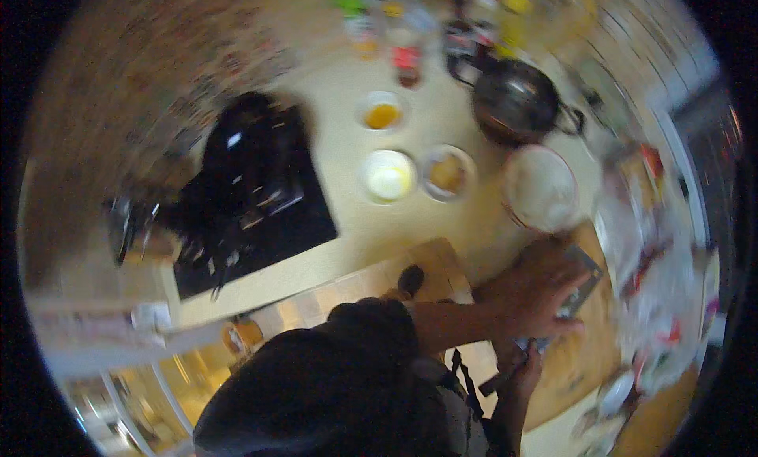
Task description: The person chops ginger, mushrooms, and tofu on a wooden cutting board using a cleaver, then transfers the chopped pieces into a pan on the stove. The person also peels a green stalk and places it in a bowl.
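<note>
My left hand (559,288) reaches across from the left, fingers spread over the flat blade of what looks like a cleaver (587,274). My right hand (526,371) is lower, closed near the blade's lower end; a dark stub, apparently the handle (492,387), sticks out beside it. Both hands are above a wooden cutting board (583,368). Blur hides whether anything lies under the left palm. Just beyond the board stands a large pale bowl (540,187) with a pinkish rim.
Small bowls hold orange-yellow liquid (381,116), something white (388,176) and brownish pieces (447,174). A dark two-handled wok (515,99) stands behind. The black cooktop (266,202) is left. Crumpled plastic bags (648,315) lie right; blurred bottles (407,63) stand at the back.
</note>
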Action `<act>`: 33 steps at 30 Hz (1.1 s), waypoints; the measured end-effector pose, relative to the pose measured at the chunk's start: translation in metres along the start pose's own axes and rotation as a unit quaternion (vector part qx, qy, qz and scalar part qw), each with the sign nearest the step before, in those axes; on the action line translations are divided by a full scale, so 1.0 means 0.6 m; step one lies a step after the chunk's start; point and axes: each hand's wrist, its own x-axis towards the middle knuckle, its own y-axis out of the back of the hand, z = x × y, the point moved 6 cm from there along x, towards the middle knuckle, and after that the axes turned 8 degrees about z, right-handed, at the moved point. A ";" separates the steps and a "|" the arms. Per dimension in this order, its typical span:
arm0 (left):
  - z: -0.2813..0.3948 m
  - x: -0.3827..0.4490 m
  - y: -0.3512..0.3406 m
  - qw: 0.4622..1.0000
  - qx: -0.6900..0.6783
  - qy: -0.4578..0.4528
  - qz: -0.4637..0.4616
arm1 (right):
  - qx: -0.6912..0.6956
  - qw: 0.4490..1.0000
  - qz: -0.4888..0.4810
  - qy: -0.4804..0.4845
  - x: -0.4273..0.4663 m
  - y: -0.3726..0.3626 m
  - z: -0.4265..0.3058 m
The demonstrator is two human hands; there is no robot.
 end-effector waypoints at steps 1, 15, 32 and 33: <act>0.011 -0.003 0.024 0.999 0.007 -0.012 0.042 | -0.009 0.999 -0.042 -0.002 -0.004 -0.024 -0.012; -0.040 -0.128 0.742 0.809 0.376 0.042 0.449 | -0.248 0.798 -0.547 -0.046 -0.263 -0.681 0.049; -0.278 -0.313 1.039 0.856 0.187 0.427 0.225 | -0.310 0.775 -0.530 0.149 -0.288 -0.940 0.046; -0.263 -0.302 1.046 0.874 0.143 0.400 0.236 | -0.317 0.764 -0.531 0.183 -0.288 -0.934 0.033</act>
